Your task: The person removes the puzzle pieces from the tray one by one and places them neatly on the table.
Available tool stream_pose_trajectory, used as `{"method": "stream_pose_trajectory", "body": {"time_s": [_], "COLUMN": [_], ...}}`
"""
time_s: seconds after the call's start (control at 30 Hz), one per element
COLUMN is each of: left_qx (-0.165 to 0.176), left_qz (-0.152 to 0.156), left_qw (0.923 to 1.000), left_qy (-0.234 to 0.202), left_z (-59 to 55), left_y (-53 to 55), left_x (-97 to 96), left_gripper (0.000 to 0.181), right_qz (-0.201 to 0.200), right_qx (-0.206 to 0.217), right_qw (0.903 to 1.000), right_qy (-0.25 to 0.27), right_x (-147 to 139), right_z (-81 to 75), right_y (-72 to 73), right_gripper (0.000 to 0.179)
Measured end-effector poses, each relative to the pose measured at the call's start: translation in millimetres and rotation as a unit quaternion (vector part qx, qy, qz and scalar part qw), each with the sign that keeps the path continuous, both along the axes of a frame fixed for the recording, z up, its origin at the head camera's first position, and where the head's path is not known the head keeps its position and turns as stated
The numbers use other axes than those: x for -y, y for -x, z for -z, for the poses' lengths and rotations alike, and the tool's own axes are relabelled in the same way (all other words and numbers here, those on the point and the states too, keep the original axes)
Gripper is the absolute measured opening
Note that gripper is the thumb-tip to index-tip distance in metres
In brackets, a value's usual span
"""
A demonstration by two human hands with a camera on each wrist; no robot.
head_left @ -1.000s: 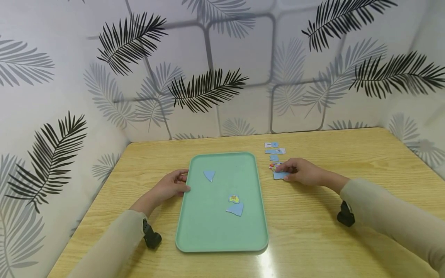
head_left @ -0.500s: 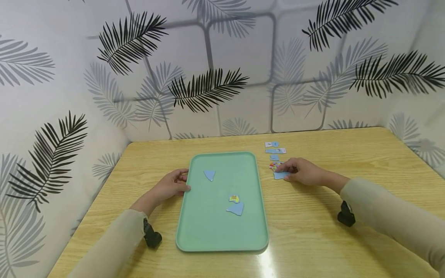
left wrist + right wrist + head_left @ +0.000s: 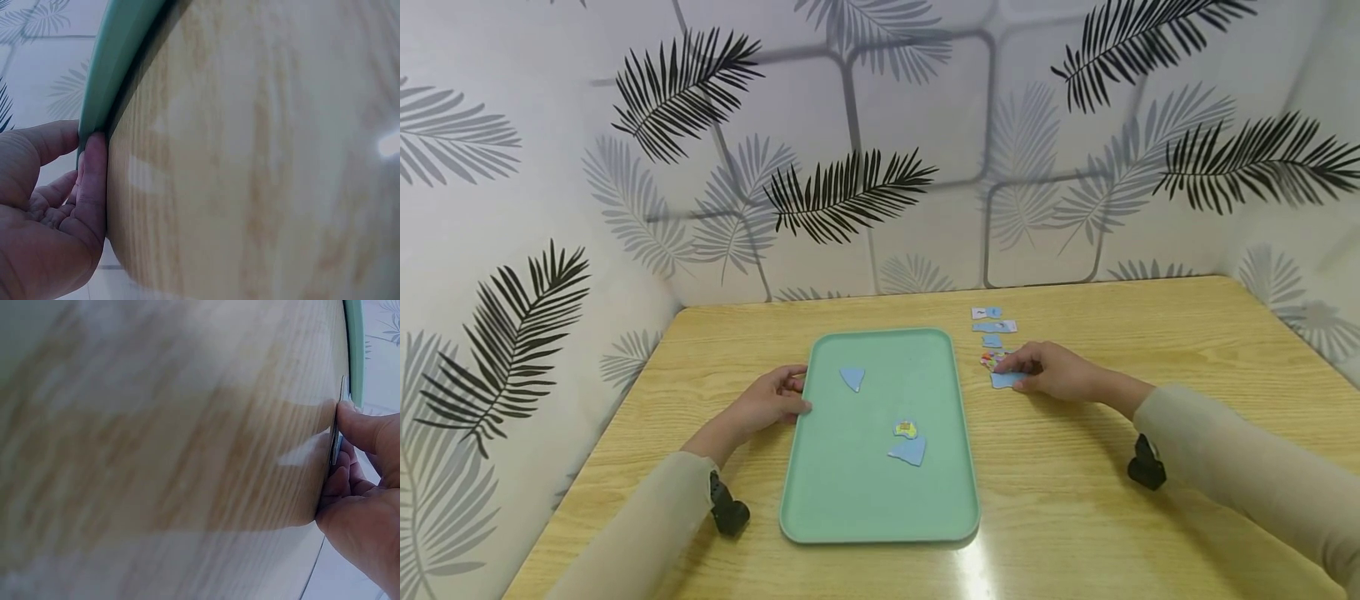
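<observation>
One blue piece [image 3: 1003,381] | on table [image 3: 1067,517], just beyond right edge of tray [image 3: 850,492] | right hand [image 3: 1054,372] nearer, pinching it from its right | visible length left-right | left hand [image 3: 766,402] grips tray's left edge

Right hand [image 3: 369,506] touching thin flat piece [image 3: 337,450] on wooden table [image 3: 187,456], green rim [image 3: 355,350] beyond

Long, plain, pale cream on the left sleeve [image 3: 632,525], matching right sleeve [image 3: 1247,475], and there, blocky black left wrist camera [image 3: 727,508], black right wrist camera [image 3: 1146,464]!
</observation>
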State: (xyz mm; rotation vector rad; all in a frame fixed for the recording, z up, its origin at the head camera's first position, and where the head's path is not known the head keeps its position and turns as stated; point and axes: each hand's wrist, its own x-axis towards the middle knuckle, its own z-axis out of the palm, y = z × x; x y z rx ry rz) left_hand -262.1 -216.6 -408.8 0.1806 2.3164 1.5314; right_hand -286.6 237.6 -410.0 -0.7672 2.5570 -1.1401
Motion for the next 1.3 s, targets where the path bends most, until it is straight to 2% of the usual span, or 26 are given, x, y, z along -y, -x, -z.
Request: {"method": "stream_pose_trajectory", "body": {"time_s": [0.17, 0.47, 0.57, 0.8, 1.07, 1.3], "left_qx": [0.002, 0.000, 0.002, 0.003, 0.002, 0.003], "left_qz": [-0.002, -0.003, -0.003, 0.001, 0.005, 0.009], "left_qw": [1.0000, 1.0000, 1.0000, 1.0000, 1.0000, 0.9999], "left_qy": [0.001, -0.002, -0.002, -0.005, -0.005, -0.011], "left_z": [1.7, 0.6, -0.1, -0.7, 1.6, 3.0], "left_y": [0.5, -0.1, -0.6, -0.6, 0.8, 1.7], "left_x": [-0.2, 0.2, 0.1, -0.2, 1.0, 1.4], "left_gripper": [0.066, 0.065, 0.065, 0.066, 0.067, 0.066], "right_qz": [0.009, 0.002, 0.011, 0.051, 0.055, 0.044], "right_qx": [0.013, 0.022, 0.034, 0.033, 0.049, 0.059], "right_qw": [0.9998, 0.9997, 0.9992, 0.9981, 0.9961, 0.9941], "right_qy": [0.010, 0.015, 0.016, 0.004, 0.048, 0.079], "right_x": [0, 1, 1, 0, 9, 33], "right_z": [0.9, -2.7, -3.8, -11.1, -17.5, -16.9], "right_y": [-0.3, -0.3, 1.1, 4.2, 4.7, 4.1], "right_gripper": [0.029, 0.030, 0.031, 0.033, 0.035, 0.037]}}
